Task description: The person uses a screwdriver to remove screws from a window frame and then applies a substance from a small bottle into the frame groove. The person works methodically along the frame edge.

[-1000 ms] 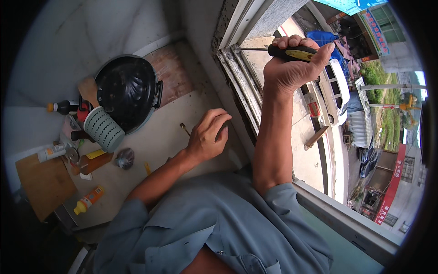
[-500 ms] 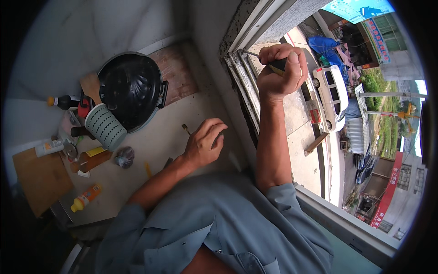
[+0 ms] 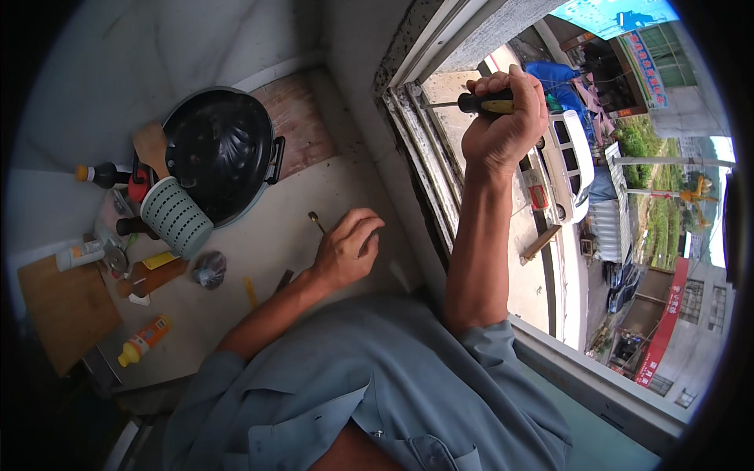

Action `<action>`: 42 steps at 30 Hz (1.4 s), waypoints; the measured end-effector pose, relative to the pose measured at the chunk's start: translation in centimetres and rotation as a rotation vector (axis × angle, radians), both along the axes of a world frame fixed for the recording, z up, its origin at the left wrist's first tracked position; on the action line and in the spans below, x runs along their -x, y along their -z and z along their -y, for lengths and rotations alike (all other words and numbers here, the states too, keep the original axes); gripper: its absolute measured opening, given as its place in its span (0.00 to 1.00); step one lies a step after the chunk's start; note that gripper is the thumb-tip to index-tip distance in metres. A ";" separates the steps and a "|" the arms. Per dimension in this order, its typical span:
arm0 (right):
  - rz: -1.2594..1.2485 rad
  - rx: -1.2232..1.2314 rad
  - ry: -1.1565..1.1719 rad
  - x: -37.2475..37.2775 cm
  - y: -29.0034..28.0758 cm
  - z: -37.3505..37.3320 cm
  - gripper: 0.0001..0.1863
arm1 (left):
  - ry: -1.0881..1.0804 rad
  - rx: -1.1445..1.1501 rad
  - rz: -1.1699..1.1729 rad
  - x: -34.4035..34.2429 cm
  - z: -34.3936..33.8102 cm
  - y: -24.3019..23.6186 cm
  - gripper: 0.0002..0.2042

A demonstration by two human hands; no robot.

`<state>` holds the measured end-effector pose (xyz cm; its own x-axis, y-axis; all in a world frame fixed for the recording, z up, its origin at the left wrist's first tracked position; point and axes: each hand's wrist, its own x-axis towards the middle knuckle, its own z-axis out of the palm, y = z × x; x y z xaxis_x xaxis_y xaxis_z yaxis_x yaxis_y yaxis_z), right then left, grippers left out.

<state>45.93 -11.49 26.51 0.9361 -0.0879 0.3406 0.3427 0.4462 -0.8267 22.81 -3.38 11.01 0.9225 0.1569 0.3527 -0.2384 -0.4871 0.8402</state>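
My right hand (image 3: pixel 506 129) is wrapped around the black and yellow handle of a screwdriver (image 3: pixel 488 104). Its thin shaft points left, with the tip close to the corner of the window frame (image 3: pixel 428 149); whether it touches cannot be made out. Lower left, above the counter, my left hand (image 3: pixel 345 247) hangs with its fingers curled inward. Anything inside that hand is hidden. A small brass-coloured piece (image 3: pixel 315 218) shows beside its knuckles, its other end out of sight behind the hand.
On the counter (image 3: pixel 236 314) stand a black domed lid (image 3: pixel 216 149), a grey-green perforated basket (image 3: pixel 177 218), a wooden spatula (image 3: pixel 151 149), an orange bottle (image 3: pixel 145 341), a knotted plastic bag (image 3: pixel 210 269) and a cutting board (image 3: pixel 67 306). Outside the open window, a white van (image 3: pixel 569 165) is parked below.
My right hand has drawn to the right with the screwdriver, turning so that more of the handle and shaft show. My left hand has barely shifted.
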 end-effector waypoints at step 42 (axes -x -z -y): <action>0.240 0.003 -0.094 0.6 3.3 -1.5 0.18 | 0.002 -0.024 -0.119 3.2 -0.2 2.2 0.10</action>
<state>45.35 -10.03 23.20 0.8322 -0.0025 0.5545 0.4866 0.4830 -0.7280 19.66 -3.21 8.80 0.9584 0.1474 0.2444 -0.1388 -0.5074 0.8505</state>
